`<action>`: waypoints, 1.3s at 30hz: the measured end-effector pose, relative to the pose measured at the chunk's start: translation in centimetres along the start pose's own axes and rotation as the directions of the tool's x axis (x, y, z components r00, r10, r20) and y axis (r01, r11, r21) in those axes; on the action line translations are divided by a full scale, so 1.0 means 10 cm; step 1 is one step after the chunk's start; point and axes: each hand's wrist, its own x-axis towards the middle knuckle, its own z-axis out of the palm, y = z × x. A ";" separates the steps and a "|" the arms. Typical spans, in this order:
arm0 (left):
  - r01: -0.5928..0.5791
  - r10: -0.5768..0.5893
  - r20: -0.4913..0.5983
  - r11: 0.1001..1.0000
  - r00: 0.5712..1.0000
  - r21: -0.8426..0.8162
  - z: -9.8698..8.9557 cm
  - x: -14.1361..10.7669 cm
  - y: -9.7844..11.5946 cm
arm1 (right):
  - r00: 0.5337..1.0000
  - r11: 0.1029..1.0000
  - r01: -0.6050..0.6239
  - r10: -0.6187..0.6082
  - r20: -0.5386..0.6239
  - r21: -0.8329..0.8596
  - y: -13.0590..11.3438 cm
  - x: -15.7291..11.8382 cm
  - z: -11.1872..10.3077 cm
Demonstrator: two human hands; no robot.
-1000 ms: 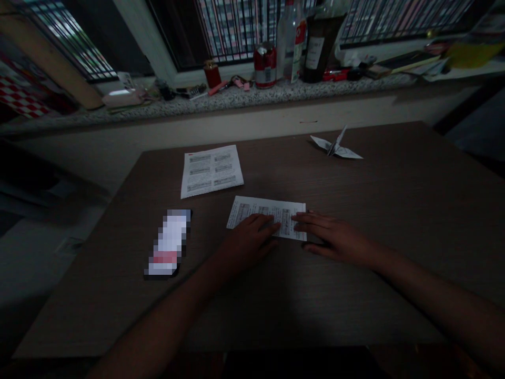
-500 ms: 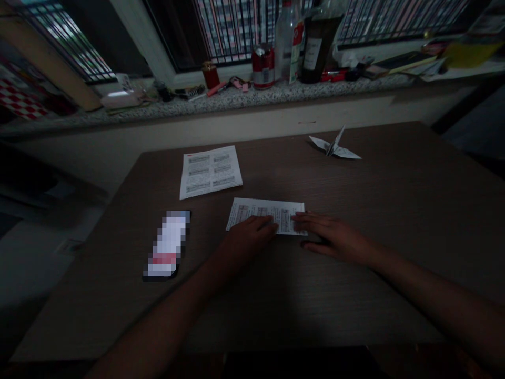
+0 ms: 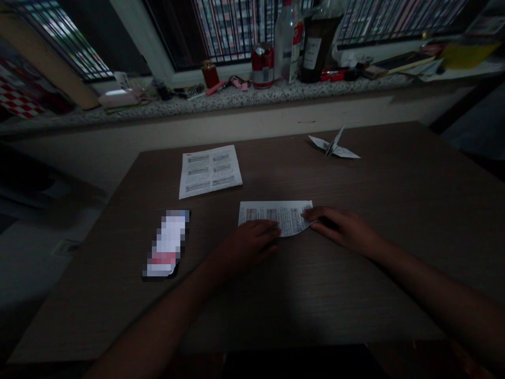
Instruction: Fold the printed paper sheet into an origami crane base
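A folded sheet of printed paper [image 3: 290,223] lies on the table in front of me, its near right corner curving up. My right hand [image 3: 335,223] pinches that right end, with the thumb under the near corner and the fingers on top. Across the near left part of the sheet rests my left hand [image 3: 254,239], fingers stretched out and lying flat, covering some of the print. A second printed sheet [image 3: 209,171] lies flat beyond my left hand. Toward the back right sits a folded paper crane [image 3: 333,147] with its wings spread.
A phone [image 3: 168,245] with a lit, blurred screen lies left of my left forearm on the brown table [image 3: 355,310]. Behind the table, a granite windowsill [image 3: 177,108] holds a red can [image 3: 262,66], a clear bottle [image 3: 289,47], a dark pouch [image 3: 317,50] and small clutter.
The folded paper has shifted slightly right and turned a little. My right hand has gone from lying flat on it to pinching its right end, lifting the near corner.
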 end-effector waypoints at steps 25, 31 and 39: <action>-0.042 0.043 0.051 0.999 0.998 -0.022 -0.03 0.00 0.10 | 0.997 0.976 -0.043 0.028 -0.073 -0.213 0.00 0.70 0.35; -0.062 0.062 0.051 0.998 0.997 -0.005 -0.05 0.01 0.09 | 0.993 0.933 -0.098 0.071 -0.089 -0.347 -0.04 0.72 0.38; -0.065 0.066 0.038 0.997 0.997 -0.036 -0.01 0.00 0.06 | 0.990 0.908 -0.129 0.093 -0.108 -0.399 -0.05 0.73 0.42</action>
